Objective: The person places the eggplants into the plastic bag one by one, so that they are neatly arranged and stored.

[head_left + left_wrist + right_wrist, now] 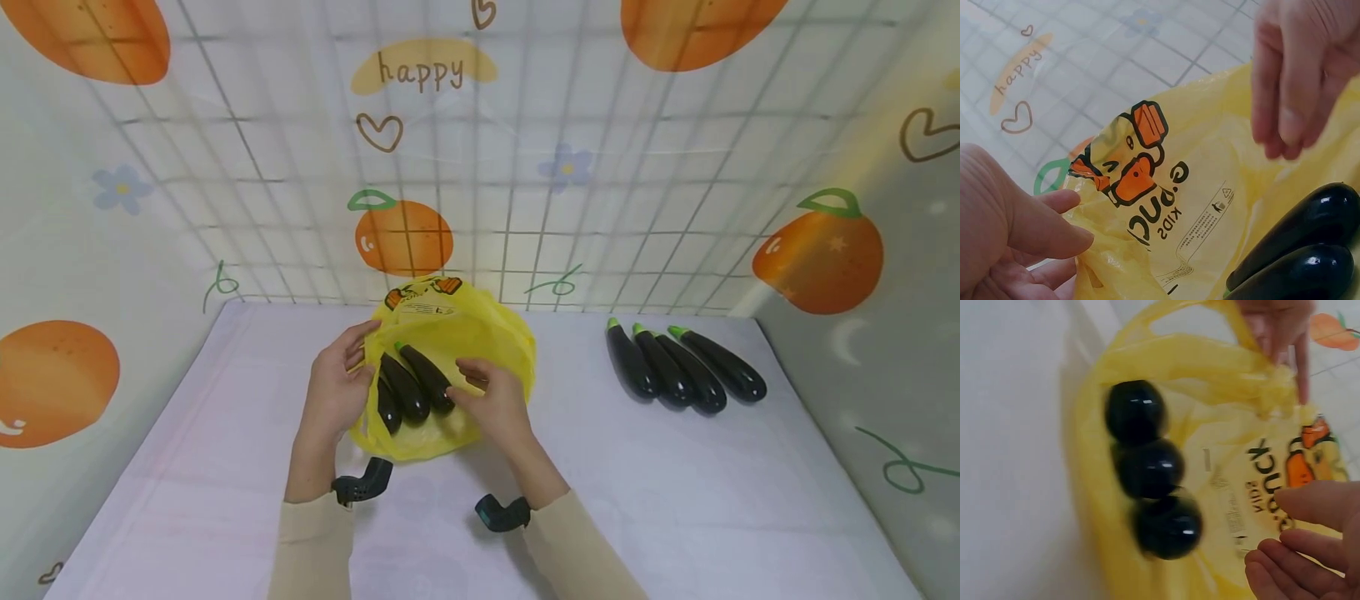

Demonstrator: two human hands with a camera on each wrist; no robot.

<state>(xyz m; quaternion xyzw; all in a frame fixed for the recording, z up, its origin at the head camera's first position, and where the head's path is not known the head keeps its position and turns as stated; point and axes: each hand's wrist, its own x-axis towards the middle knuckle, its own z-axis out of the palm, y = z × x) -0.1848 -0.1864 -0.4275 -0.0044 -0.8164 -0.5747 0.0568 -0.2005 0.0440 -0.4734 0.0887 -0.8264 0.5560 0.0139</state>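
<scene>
Left hand (341,387), beige sleeve, black wrist device (363,481): fingers and thumb pinching the left edge of the bag.
Yellow plastic bag (483,333), one, mouth spread: on the white worktop (600,492), duck print on its far side.
Eggplants in the bag (405,389), three, dark and glossy: side by side in its left half, the leftmost partly hidden.
Right hand (495,404), matching sleeve and device: over the bag's right half, fingers loosely bent, thumb apart, gripping nothing.
Loose eggplants (686,371), four: on the worktop, far right, green stem ends toward the back.
</scene>
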